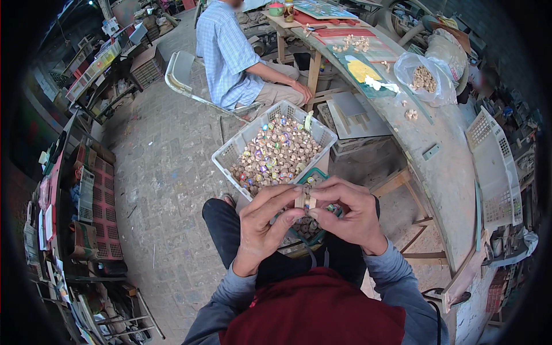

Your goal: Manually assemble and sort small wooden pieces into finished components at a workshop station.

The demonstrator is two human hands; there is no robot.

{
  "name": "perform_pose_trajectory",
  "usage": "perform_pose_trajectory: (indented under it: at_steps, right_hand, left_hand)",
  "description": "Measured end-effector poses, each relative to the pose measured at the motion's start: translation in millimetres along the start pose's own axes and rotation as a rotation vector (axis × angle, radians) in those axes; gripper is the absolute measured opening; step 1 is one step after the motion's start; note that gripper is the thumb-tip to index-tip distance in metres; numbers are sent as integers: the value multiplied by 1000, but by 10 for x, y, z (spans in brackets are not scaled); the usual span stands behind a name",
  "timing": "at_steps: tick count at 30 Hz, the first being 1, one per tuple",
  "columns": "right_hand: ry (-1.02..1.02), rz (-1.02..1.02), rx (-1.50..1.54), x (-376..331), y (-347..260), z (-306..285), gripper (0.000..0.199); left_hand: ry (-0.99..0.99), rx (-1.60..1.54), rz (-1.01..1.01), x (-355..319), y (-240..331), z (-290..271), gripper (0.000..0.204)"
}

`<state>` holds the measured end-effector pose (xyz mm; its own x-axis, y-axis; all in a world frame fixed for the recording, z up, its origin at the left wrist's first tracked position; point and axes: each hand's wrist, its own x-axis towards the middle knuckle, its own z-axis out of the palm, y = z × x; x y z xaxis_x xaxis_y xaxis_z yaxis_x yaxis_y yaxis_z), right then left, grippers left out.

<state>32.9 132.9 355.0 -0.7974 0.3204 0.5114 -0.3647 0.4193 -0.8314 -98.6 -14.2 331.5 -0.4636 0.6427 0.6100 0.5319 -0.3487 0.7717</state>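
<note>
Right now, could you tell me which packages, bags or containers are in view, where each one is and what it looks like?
White basket: on the floor ahead of the hands, rectangular, latticed, full of small round wooden pieces with coloured faces.
Green basket: under the hands, partly hidden.
Clear plastic bag: on the long workbench, holding tan pieces.
Second white basket: tipped on edge at the bench's right side.
Jar: far end of the bench, beside a green cup.

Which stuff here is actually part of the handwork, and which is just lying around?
In use:
- small wooden pieces, pinched between left hand and right hand
- white basket of wooden pieces
- green basket under the hands

Lying about:
- plastic bag of pieces on the workbench
- empty white basket
- folding chair, with another person seated
</note>
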Motion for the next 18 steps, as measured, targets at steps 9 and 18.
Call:
perform_pose_trajectory:
  at_steps: [9, 18]
  right_hand:
    - [-1, 59, -40, 16, 53, 59, 36]
    - [73, -264, -636, -33, 209, 182, 54]
  left_hand:
    - [131, -392, -288, -171, -50, 127, 27]
    - [241, -633, -442, -212, -12, 299, 20]
